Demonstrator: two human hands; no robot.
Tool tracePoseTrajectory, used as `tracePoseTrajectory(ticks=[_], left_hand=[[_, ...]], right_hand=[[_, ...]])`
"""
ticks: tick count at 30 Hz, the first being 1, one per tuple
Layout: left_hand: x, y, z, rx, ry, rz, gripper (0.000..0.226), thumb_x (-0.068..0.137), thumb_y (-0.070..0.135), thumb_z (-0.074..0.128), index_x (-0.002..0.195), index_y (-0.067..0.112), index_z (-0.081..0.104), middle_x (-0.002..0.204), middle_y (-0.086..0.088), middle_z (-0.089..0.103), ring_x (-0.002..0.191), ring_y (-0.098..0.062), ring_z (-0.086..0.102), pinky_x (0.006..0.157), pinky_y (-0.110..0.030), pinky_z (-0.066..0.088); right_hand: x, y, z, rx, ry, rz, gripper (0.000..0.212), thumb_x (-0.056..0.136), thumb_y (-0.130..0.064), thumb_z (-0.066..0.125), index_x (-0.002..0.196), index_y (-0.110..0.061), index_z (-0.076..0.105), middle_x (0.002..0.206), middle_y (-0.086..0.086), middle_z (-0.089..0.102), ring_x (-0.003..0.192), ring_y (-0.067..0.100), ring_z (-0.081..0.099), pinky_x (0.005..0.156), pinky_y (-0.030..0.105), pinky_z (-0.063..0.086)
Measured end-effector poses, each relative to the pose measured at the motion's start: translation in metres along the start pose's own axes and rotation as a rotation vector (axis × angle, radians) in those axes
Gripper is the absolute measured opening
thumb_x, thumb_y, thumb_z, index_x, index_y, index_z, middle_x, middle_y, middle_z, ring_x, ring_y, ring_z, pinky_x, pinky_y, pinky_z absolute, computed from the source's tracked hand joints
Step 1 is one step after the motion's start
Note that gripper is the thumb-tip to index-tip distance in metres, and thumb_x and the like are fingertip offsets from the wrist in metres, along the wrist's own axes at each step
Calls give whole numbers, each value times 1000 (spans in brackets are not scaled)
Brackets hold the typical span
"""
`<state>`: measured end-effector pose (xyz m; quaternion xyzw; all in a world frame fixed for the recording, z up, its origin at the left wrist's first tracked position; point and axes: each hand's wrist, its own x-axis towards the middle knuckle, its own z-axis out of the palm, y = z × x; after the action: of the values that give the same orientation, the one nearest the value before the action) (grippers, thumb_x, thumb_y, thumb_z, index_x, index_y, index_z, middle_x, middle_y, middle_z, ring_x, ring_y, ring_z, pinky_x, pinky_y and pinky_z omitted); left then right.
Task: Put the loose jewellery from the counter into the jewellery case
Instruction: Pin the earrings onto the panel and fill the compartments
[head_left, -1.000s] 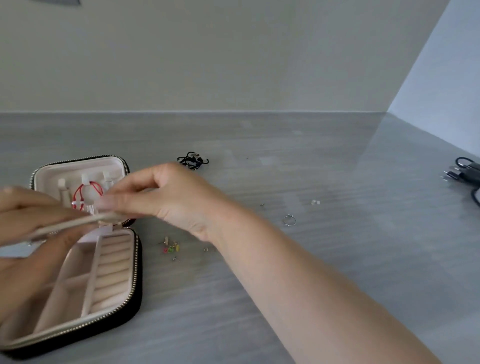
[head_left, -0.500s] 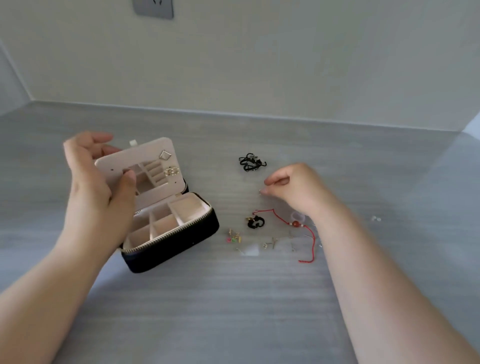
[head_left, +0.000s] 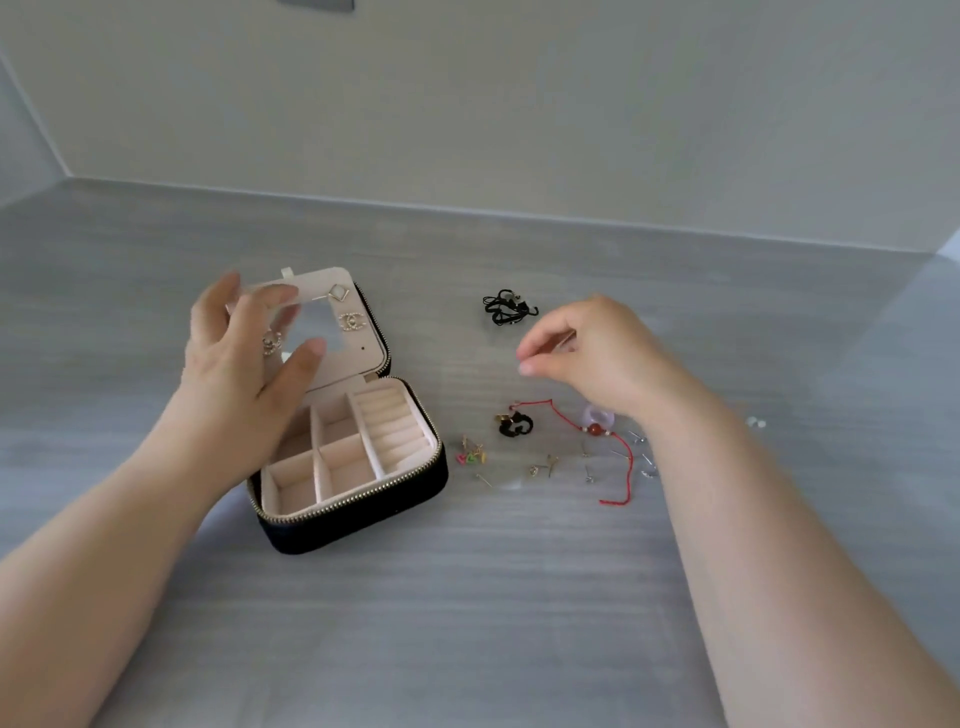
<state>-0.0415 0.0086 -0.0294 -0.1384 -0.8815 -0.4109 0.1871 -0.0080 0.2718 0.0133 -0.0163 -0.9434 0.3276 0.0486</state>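
Left hand (head_left: 234, 374) grips the cream earring panel (head_left: 358, 364) upright, so the black zipped jewellery case (head_left: 363, 519) lies open. Right hand (head_left: 608, 358) hovers pinched over the red cord bracelet (head_left: 626, 457) and small metal studs (head_left: 545, 467) on the grey counter (head_left: 519, 623); whether it's holding anything, can't tell.

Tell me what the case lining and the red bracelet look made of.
Case lining: pale, matte, velvety fabric by its soft, unshiny look; could be faux suede. Red bracelet: thin cord, limp and curved, with a glossy reddish bead, stone or glass.
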Motion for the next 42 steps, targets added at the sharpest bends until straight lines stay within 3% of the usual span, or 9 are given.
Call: tracePoseTrajectory(ticks=[4, 8, 10, 14, 22, 25, 30, 36, 42], left_hand=[[1, -1, -3, 0, -92, 35, 47, 89, 32, 52, 133, 32, 38, 154, -4, 8, 141, -7, 11, 101, -30, 25], [1, -1, 0, -3, -105, 137, 58, 84, 30, 47, 141, 24, 33, 154, -10, 6, 119, 31, -2, 103, -28, 19], [1, -4, 1, -22, -98, 172, 62, 84, 34, 49, 142, 20, 31, 153, -16, 3, 128, 20, -3, 107, -32, 19], [1, -9, 3, 52, -106, 214, 63, 87, 41, 49, 144, 25, 27, 152, -22, 2, 142, -30, -7, 111, -48, 8], [-3, -3, 2, 2, -100, 267, 63, 80, 53, 44, 137, 41, 22, 152, -12, 5, 142, -26, 5, 103, -59, 29], [-5, 0, 3, 49, -92, 323, 60, 83, 50, 42, 138, 33, 25, 150, -14, 9, 136, -41, 15, 100, -62, 31], [-6, -1, 5, 130, -76, 336, 60, 87, 52, 44, 139, 28, 29, 149, -19, 14, 132, -49, 20, 102, -53, 23], [-9, -1, 6, 177, -91, 356, 63, 85, 49, 54, 139, 30, 28, 149, -17, 13, 136, -47, 9, 105, -54, 15], [-12, 5, 4, 265, -119, 409, 68, 81, 66, 37, 138, 30, 29, 147, -14, 16, 135, -43, 10, 107, -54, 12]], right_hand=[[-24, -30, -2, -5, -449, -184, 5, 72, -17, 77, 75, -16, 73, 53, -14, 61, 46, -2, 48, 45, 10, 34], [-26, -34, 12, -74, -533, -181, 15, 65, -22, 82, 75, -18, 72, 57, -10, 61, 48, 0, 48, 48, 14, 37], [-26, -33, 17, -95, -532, -179, 16, 64, -23, 82, 75, -19, 71, 63, -5, 65, 51, 3, 50, 50, 20, 39], [-24, -31, 18, -131, -494, -176, 8, 68, -21, 79, 70, -21, 71, 55, -16, 61, 50, -2, 50, 50, 16, 40], [-20, -16, -15, 43, -360, -76, 6, 75, -25, 74, 71, -21, 74, 59, -7, 65, 54, 8, 49, 51, 22, 39], [-19, -7, -27, 33, -330, -30, 7, 77, -20, 73, 70, -19, 72, 49, -14, 60, 50, 7, 53, 60, 26, 45], [-21, 0, -37, -97, -375, 12, 6, 71, -16, 76, 69, -20, 72, 65, 0, 70, 61, 8, 60, 68, 25, 44], [-26, -8, -29, -183, -570, 12, 20, 64, -18, 82, 79, -25, 71, 71, -11, 66, 53, -6, 53, 57, 11, 40], [-20, -5, -16, -200, -544, -18, 12, 67, -17, 80, 74, -24, 72, 74, -4, 71, 62, 0, 58, 67, 22, 47]])
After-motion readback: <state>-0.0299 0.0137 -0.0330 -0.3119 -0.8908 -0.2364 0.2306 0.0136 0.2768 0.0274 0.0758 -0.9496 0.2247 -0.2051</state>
